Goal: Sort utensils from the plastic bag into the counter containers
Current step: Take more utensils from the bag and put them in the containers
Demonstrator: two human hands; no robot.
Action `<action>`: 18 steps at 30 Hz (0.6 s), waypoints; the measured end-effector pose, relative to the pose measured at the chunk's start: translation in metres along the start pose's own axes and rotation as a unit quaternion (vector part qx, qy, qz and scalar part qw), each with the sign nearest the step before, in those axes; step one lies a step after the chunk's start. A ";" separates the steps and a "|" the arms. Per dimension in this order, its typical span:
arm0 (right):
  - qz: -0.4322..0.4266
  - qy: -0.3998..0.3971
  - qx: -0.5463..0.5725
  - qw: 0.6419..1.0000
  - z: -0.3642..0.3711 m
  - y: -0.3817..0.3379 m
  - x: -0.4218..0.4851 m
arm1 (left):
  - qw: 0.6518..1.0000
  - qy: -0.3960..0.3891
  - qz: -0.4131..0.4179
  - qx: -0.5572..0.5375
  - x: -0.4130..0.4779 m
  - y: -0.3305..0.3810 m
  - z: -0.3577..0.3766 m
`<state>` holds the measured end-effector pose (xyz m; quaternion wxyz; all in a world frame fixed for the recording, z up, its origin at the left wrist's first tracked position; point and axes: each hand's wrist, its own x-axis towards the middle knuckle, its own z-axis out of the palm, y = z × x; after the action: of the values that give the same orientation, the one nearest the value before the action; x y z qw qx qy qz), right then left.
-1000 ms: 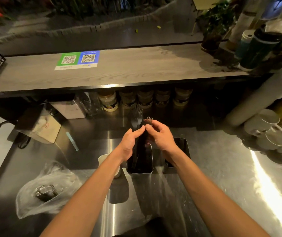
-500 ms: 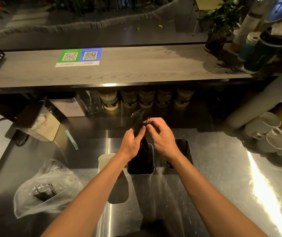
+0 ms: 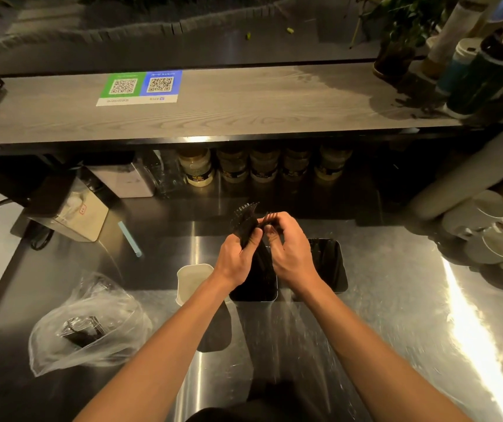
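**Forks held over middle container; sorting in progress**

Head view. The left hand is clenched round a bundle of black forks, tines upward. The lower ends run down towards the dark middle container, which stands near the middle of the worktop. The right hand is just beside it and pinches a single fork between thumb and fingertips, tines upward and touching or nearly touching the bundle. A second dark container stands to the right of the first, and a white container to its left. The plastic bag lies open near the front left corner of the worktop, well apart from the hands. A clump of dark utensils remains inside it.

Change noted: over the last second both hands have stayed above the middle container. The left thumb, previously extended towards the right hand, has closed onto the bundle. The right hand has kept its single fork at the bundle's side.

Assessment: the person appears to be squaring the fork against the bundle before lowering the set into the middle container. This step is not yet complete. With utensils left in the bag, the task is judged only part done. Risk: loose forks may slip from the bundle.
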<state>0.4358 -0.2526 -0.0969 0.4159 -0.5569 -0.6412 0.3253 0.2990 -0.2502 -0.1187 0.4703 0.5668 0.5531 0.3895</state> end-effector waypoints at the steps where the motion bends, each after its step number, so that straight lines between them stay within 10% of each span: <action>1: 0.000 0.002 -0.002 1.000 0.000 -0.001 0.000 | 1.000 -0.003 -0.002 -0.013 0.000 0.001 0.000; 18: 0.003 0.037 0.018 0.999 -0.027 -0.007 0.003 | 0.983 0.155 -0.066 -0.065 -0.006 0.003 0.003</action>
<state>0.4563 -0.2519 -0.0781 0.4485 -0.5626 -0.6179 0.3171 0.3019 -0.2564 -0.1160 0.4395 0.4294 0.6292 0.4760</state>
